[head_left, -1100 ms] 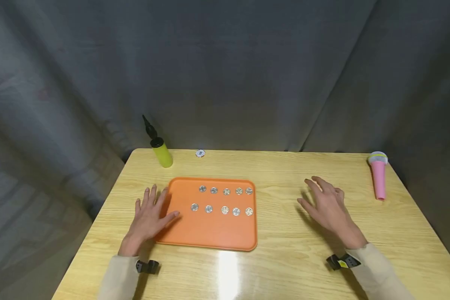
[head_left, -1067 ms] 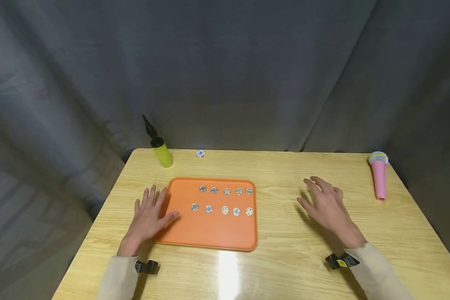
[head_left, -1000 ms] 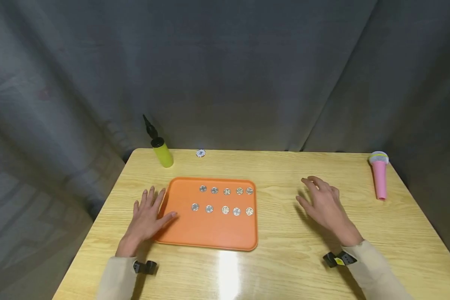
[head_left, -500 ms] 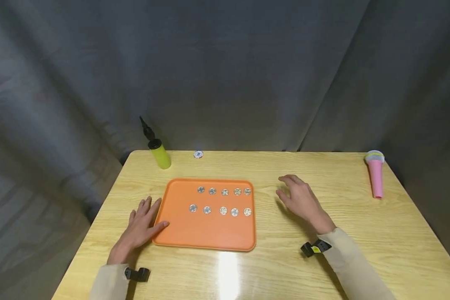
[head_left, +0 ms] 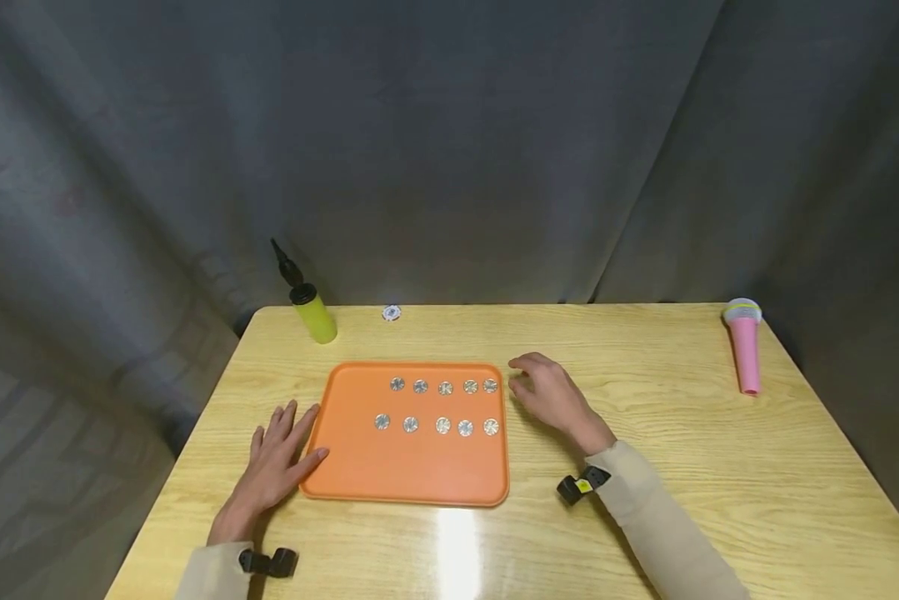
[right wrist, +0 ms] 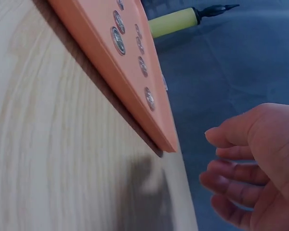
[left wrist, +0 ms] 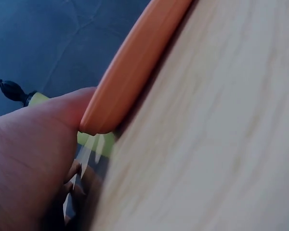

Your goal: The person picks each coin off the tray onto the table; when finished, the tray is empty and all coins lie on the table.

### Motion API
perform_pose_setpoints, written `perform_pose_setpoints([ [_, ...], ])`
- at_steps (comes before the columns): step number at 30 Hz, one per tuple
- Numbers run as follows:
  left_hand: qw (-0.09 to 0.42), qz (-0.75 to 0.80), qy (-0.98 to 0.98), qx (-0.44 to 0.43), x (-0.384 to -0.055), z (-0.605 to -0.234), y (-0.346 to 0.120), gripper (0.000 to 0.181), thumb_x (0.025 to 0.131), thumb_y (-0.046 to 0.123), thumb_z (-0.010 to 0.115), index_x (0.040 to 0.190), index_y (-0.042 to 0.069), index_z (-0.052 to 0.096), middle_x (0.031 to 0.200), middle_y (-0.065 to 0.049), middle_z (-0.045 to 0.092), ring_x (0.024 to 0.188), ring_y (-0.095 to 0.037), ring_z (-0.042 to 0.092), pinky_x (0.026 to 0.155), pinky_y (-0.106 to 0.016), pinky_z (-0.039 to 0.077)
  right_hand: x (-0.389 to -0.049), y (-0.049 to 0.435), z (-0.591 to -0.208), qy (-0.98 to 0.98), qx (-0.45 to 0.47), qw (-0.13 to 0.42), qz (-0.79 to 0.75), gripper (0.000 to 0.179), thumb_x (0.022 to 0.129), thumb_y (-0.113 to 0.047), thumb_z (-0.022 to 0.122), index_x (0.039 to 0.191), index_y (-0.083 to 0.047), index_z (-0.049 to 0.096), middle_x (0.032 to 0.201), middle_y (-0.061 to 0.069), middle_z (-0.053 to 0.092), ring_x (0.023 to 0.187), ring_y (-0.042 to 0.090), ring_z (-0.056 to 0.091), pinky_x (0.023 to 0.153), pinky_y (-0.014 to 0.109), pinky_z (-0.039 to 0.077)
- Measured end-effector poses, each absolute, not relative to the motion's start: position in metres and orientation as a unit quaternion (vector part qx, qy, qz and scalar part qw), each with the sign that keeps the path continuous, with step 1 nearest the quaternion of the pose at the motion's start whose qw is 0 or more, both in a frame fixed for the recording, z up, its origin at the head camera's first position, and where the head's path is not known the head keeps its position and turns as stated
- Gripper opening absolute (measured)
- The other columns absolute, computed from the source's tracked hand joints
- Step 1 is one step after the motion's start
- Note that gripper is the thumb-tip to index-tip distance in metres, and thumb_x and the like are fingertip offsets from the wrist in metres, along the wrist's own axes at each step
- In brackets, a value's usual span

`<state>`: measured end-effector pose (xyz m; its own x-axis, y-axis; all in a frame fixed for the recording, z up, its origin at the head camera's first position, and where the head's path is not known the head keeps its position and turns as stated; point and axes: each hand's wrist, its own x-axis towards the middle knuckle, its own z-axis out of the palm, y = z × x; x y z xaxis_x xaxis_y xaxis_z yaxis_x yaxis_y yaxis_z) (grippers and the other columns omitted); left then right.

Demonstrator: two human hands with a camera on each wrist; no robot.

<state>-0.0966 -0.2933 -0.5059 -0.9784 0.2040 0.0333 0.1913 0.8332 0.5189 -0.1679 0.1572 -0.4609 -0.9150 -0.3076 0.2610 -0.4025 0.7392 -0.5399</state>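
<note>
Orange tray point(head_left: 404, 477) lies flat on the desk point(head_left: 681, 400), left of its middle, and in it we count ten silvery coins point(head_left: 443, 426) set out in two rows of five. Both rows sit in the tray's far half and toward its right side, every coin flat and apart from its neighbours; in the far row, the two rightmost lie closest together. The faces are too small for us to read.

Our left hand point(head_left: 275, 468) is at the tray's left edge, fingers spread and fairly straight, the thumb reaching over the rim; the left wrist view shows that thumb against the tray's outer side. Our right hand point(head_left: 554, 398) is just beside the far right corner, fingers loosely bent with a gap between thumb and fingertips, holding nothing and apart from the tray.

Beyond the tray, near the far edge of the desk, we have a yellow-green pump point(head_left: 315, 320) with a black top at the left, and a small white chip point(head_left: 392, 312) to the right of it. A pink microphone point(head_left: 746, 354) is well apart, at the far right. Behind everything hangs a dark grey curtain point(head_left: 449, 150).
</note>
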Motion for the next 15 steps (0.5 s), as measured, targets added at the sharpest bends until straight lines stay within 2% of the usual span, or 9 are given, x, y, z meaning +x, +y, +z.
perform_pose_setpoints([
  [7, -0.012, 0.25, 0.962, 0.105, -0.096, -0.51, -0.292, 0.068, 0.097, 0.038, 0.062, 0.157, 0.02, 0.037, 0.163, -0.031, 0.02, 0.15, -0.056, 0.013, 0.113, -0.075, 0.007, -0.176, 0.143, -0.469, -0.923, 0.219, 0.073, 0.306, 0.022, 0.089, -0.007, 0.073, 0.11, 0.0, 0.075, 0.109, 0.014, 0.073, 0.098, 0.026, 0.071, 0.083, 0.041, 0.059],
  [15, -0.028, 0.241, 0.964, 0.104, -0.095, -0.513, -0.291, 0.066, 0.097, 0.039, 0.061, 0.156, 0.02, 0.038, 0.163, -0.03, 0.022, 0.15, -0.056, 0.015, 0.113, -0.074, 0.009, -0.184, 0.131, -0.478, -0.931, 0.221, 0.044, 0.287, 0.021, 0.088, -0.011, 0.075, 0.108, -0.004, 0.076, 0.102, 0.01, 0.073, 0.084, 0.016, 0.061, 0.075, 0.034, 0.054],
])
